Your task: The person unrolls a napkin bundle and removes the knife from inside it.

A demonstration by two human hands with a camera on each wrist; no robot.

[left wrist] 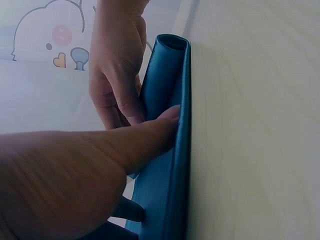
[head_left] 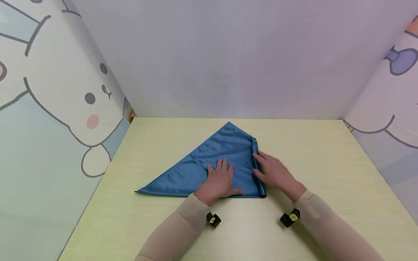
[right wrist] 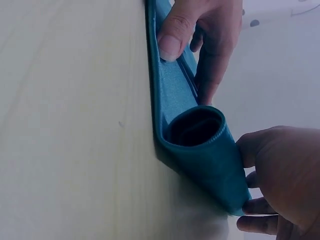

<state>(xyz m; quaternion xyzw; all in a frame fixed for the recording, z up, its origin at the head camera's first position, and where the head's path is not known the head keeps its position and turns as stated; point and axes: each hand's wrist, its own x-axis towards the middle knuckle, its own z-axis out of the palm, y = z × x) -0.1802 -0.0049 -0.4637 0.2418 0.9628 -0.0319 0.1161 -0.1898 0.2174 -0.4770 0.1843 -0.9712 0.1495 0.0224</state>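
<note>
Partly rolled blue cloth point(head_left: 233, 148), glossy, lightly wrinkled.

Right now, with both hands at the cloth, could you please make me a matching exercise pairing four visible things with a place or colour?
Things:
1. Left hand
2. Table
3. Right hand
4. Cloth

Places and colours:
A. Blue
B. Touching the roll at the cloth's right end
C. Resting on the cloth's flat part
D. Pale yellow

Pairs: 1-C, 2-D, 3-B, 4-A
</note>
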